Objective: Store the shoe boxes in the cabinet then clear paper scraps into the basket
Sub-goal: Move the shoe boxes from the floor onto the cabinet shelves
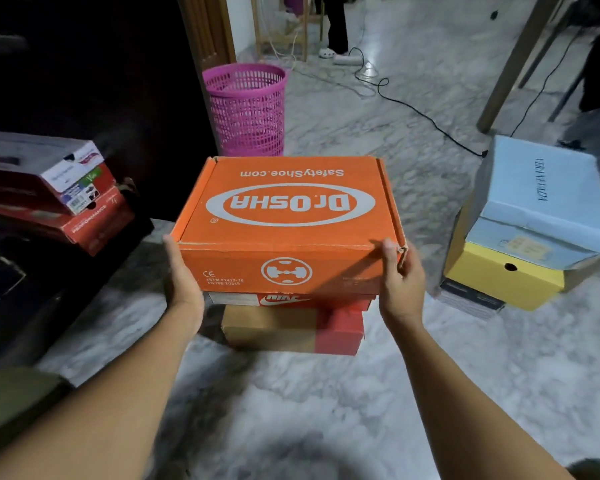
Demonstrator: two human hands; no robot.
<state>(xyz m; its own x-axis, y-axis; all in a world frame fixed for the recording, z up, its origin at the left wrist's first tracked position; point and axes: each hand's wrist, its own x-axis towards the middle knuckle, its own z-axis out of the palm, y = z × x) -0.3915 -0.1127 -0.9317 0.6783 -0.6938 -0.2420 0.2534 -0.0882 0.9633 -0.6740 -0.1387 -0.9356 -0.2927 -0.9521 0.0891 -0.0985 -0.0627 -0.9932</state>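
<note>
Head view: two bare forearms reach forward over a grey marbled floor, with a box between the hands.
Orange shoe box: closed, held level at the middle of the scene, its white oval logo upside down to the camera.
Left hand: pressed against the box's left side, thumb lying straight up along the near edge; the fingers are hidden by the box, so I cannot tell whether they are curled or flat.
Right hand: clamped on the near right corner, thumb on the front face, fingers wrapped round the side.
Stack below: a red Nike box on a brown and red box, directly under the orange one; whether they touch cannot be told.
Pink basket: upright on the floor beyond the held box, just beside the dark cabinet.
Left edge: a white-ended box on red boxes, in shadow.
Right side: a pale blue box on a yellow box, well apart from the hands.
Background: a black cable across the floor and a wooden table leg.
</note>
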